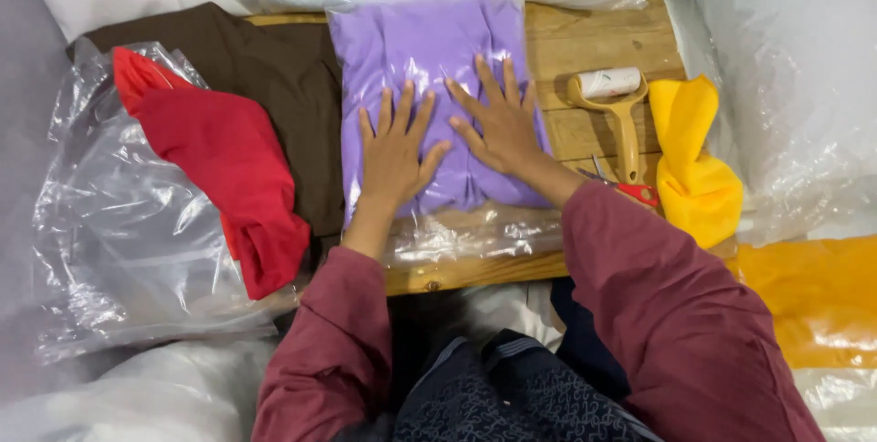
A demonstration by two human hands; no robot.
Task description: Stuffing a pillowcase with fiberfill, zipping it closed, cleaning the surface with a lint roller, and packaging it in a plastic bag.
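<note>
Purple garment in its clear bag (429, 58): left hand (395, 152) and right hand (501, 127) flat, fingers spread, holding nothing; pressing evenly outward would best push air out.

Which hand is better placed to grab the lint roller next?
Probably the right hand: it lies flat on the bagged purple cloth, close beside the lint roller. The left hand sits farther off.

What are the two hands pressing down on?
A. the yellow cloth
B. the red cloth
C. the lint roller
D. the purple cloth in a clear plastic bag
D: the left hand and the right hand both lie flat, fingers spread, on the purple cloth in its clear plastic bag; the red cloth, the yellow cloth and the lint roller lie untouched at the sides.
</note>
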